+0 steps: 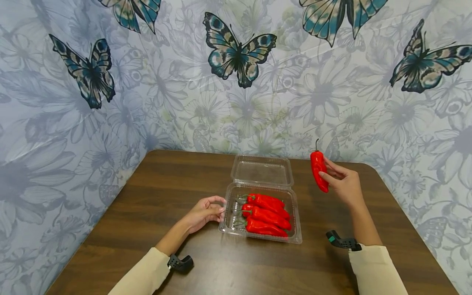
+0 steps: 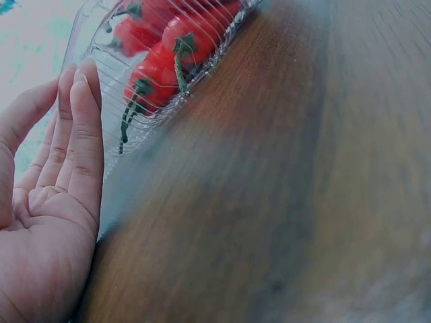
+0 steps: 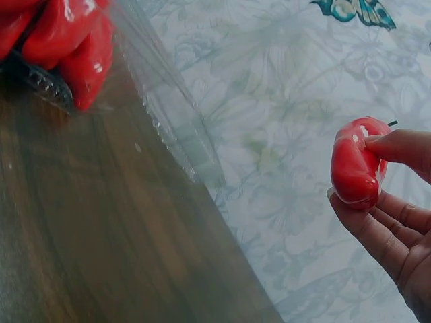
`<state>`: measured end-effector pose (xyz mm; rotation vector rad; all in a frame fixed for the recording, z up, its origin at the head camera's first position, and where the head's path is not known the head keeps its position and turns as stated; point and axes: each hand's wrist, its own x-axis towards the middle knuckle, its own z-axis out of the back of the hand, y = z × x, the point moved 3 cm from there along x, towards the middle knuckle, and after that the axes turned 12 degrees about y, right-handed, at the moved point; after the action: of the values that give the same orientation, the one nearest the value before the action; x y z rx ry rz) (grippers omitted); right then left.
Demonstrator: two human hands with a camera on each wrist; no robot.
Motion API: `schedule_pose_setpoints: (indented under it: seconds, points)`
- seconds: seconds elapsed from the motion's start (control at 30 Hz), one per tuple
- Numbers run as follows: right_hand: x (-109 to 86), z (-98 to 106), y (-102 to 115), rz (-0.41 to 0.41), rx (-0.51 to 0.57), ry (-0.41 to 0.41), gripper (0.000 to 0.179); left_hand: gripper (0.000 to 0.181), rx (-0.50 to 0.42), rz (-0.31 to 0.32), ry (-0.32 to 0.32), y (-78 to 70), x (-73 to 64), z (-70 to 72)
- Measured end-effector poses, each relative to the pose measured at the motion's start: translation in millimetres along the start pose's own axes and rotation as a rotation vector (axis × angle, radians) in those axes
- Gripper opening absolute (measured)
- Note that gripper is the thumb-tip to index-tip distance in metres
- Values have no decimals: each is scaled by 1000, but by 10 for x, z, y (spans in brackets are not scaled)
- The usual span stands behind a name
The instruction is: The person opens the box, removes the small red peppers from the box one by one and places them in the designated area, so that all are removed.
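Observation:
My right hand (image 1: 344,182) pinches a red pepper (image 1: 318,172) between thumb and fingers, holding it upright, stem up, over the table's right side. In the right wrist view, the held pepper (image 3: 357,165) shows its rounded lower end towards the camera. My left hand (image 1: 204,213) is at the left edge of a clear plastic clamshell container (image 1: 225,229). Seen from the left wrist, its straight fingers (image 2: 84,128) lie against the container's side, with the thumb apart. Several red peppers (image 1: 267,217) with green stems lie side by side in the container.
The container's clear lid (image 1: 262,169) is folded back towards the table's far edge. Beneath everything is a brown wooden table (image 1: 162,184). Behind it hangs a floral cloth (image 1: 258,119) with butterflies. Each wrist wears a dark strap (image 1: 180,263).

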<state>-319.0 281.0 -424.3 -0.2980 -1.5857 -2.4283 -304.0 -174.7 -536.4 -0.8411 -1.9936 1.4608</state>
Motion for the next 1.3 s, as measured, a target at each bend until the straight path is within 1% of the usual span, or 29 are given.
schedule_pose_setpoints:
  seconds: [0.17,0.33,0.4,0.53,0.63,0.73,0.87,1.1,1.17,1.3]
  points:
    - [-6,42,-101,-20,30,1,50,22,-1,-14,13,1,13,-8]
    - [-33,39,-167,-93,66,8,53,22,14,-5,10,13,-10,17]
    - [-48,32,-160,-120,100,14,54,22,18,0,8,12,-24,27]
    - [-73,30,-93,-144,169,11,56,23,12,-7,6,0,-27,31]
    - [-110,46,-61,-185,160,-5,56,23,8,-9,12,2,-9,23]
    - [-144,67,-93,-235,127,-10,56,23,8,-8,18,6,2,12]
    - [-154,77,-221,-281,120,2,57,23,9,-7,9,-1,-5,10]
    - [-146,96,-701,-337,132,-5,58,23,15,-11,13,15,-8,5]
    - [-153,98,-766,-343,133,-9,59,23,14,-14,15,13,-2,6]
    - [-171,94,-826,-360,114,-10,60,23,13,-17,13,17,0,8]
